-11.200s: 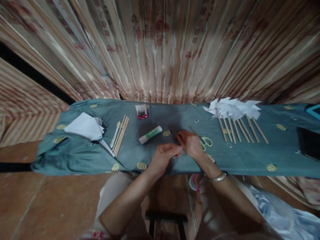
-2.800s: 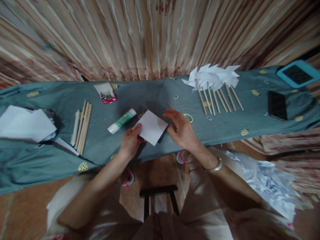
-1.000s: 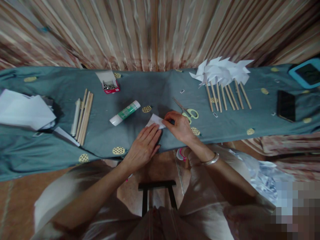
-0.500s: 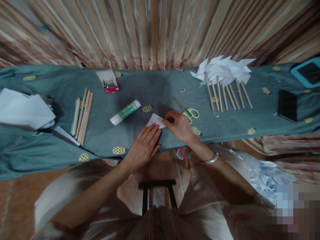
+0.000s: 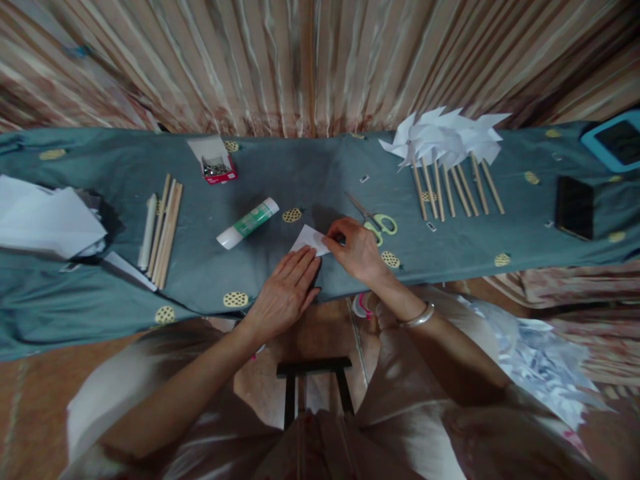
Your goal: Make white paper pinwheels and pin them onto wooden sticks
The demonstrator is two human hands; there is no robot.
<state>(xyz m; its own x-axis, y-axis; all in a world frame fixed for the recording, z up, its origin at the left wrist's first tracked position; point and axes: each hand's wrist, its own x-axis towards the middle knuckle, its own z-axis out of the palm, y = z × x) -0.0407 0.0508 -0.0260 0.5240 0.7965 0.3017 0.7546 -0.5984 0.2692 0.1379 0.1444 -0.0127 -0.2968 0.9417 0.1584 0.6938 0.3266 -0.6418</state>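
Observation:
A small folded piece of white paper (image 5: 309,236) lies near the front edge of the cloth-covered table. My left hand (image 5: 286,287) rests flat on its near part with the fingers stretched out. At the paper's right corner, my right hand (image 5: 354,248) pinches the edge between thumb and forefinger. Just beyond that hand are scissors (image 5: 376,221) with light green handles, partly hidden by it. A white and green glue stick (image 5: 249,223) lies to the left of the paper.
Several paper pinwheels on sticks (image 5: 450,140) lie at the back right, near a dark phone (image 5: 575,207). On the left are loose wooden sticks (image 5: 169,233), a white candle-like stick (image 5: 147,231), stacked paper (image 5: 50,220) and an opened box of metal pins (image 5: 218,167).
Both hands keep almost the same hold on the paper. The whole view has shifted very slightly.

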